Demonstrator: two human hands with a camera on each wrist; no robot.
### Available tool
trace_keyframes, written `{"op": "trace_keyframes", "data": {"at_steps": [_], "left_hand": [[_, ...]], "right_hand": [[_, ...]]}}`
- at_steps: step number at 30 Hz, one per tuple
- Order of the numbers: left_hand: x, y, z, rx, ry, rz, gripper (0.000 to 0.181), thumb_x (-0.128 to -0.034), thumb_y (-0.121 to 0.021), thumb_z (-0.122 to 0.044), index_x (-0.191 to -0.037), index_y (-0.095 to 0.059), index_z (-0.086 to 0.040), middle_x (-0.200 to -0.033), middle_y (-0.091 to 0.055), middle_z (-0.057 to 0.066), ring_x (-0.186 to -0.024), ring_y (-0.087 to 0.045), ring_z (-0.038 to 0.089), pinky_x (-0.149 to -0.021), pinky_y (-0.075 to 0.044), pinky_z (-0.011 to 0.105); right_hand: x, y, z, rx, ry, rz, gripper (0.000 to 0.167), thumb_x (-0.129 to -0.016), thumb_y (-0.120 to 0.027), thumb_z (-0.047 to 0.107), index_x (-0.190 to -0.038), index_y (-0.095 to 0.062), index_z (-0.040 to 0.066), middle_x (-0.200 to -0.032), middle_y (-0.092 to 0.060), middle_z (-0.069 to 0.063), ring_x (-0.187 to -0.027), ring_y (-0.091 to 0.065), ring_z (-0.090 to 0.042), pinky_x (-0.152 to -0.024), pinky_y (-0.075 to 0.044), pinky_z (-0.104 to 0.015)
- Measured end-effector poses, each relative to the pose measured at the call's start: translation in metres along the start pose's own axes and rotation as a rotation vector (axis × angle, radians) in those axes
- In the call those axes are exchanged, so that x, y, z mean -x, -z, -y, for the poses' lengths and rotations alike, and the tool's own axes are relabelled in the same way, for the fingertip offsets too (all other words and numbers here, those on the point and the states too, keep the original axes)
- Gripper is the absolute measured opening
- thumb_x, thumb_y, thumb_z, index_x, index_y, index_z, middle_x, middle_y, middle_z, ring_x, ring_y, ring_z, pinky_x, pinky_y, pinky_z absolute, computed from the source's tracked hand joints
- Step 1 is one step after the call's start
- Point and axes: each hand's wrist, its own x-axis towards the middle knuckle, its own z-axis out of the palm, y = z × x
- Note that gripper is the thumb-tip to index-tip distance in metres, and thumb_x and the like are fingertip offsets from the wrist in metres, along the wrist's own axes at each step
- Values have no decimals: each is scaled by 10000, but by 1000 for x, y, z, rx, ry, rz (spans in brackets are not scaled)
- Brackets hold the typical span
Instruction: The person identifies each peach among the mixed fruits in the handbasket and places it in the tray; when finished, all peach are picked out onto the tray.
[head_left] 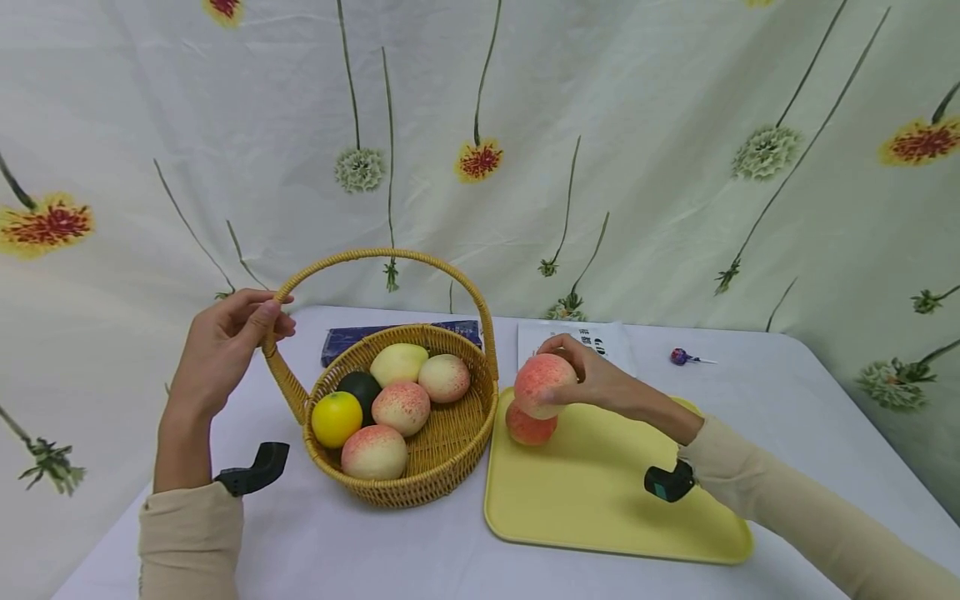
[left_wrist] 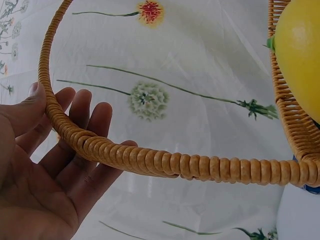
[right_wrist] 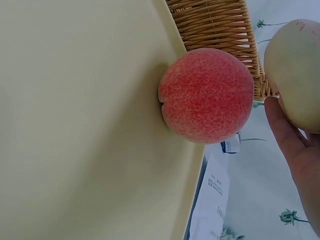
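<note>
My left hand (head_left: 228, 346) pinches the arched handle (head_left: 390, 252) of a wicker basket (head_left: 405, 492) at its left side; in the left wrist view the thumb and fingers lie around the wrapped handle (left_wrist: 200, 166). Inside the basket are a yellow round fruit (head_left: 336, 419), a dark green fruit (head_left: 362, 392), a pale yellow-green fruit (head_left: 399, 364) and several pink-speckled peaches (head_left: 375, 452). My right hand (head_left: 592, 379) grips a peach (head_left: 546, 383) above the left part of a yellow tray (head_left: 600, 508). Below it, another peach (right_wrist: 207, 95) sits on the tray.
Behind the basket lies a dark blue box (head_left: 352, 340). A white printed packet (head_left: 611, 343) is behind the tray, with a wrapped lollipop (head_left: 679, 357) to its right. A flower-patterned cloth (head_left: 637, 208) hangs along the back of the white table (head_left: 810, 400).
</note>
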Motion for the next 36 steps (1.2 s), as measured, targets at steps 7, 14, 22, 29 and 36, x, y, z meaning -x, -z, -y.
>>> {"op": "trace_keyframes", "data": {"at_steps": [7, 14, 22, 29, 36], "left_hand": [[-1, -1, 0, 9, -13, -2, 331, -995, -505, -268, -1202, -590, -24, -857, -662, -107, -815, -625, 32, -745, -501, 99], [-2, -1, 0, 9, -12, 1, 333, -994, -504, -270, -1204, -590, -26, -854, -661, -115, -816, -626, 33, -745, -502, 98], [-1, 0, 0, 0, -3, -1, 340, -993, -506, -279, -1209, -588, -30, -860, -665, -99, -817, -624, 33, -747, -499, 95], [-1, 0, 1, -8, 4, 0, 342, -994, -500, -285, -1213, -588, -37, -859, -663, -114, -819, -618, 35, -746, -495, 92], [-1, 1, 3, 27, -21, 15, 299, -995, -509, -257, -1201, -616, -69, -869, -665, -61, -822, -626, 54, -752, -493, 90]], "right_hand": [[6, 8, -3, 39, -12, -4, 682, -845, -719, 230, -1406, -363, 78, -1320, -481, -157, -1081, -577, -258, -853, -531, -388], [15, 16, -6, 106, -41, -36, 538, -842, -726, 201, -1331, -507, 144, -1280, -547, -91, -1087, -566, -255, -842, -530, -374], [22, 22, -10, 166, -55, -55, 574, -829, -744, 196, -1348, -508, 131, -1263, -564, -93, -1101, -558, -239, -844, -524, -365], [28, 25, -15, 182, -64, -55, 557, -836, -720, 171, -1342, -502, 85, -1193, -606, -101, -1061, -571, -244, -841, -527, -348], [32, 29, -22, 181, -71, -51, 596, -840, -705, 156, -1362, -457, 7, -1202, -589, -139, -1061, -558, -251, -835, -527, -312]]}}
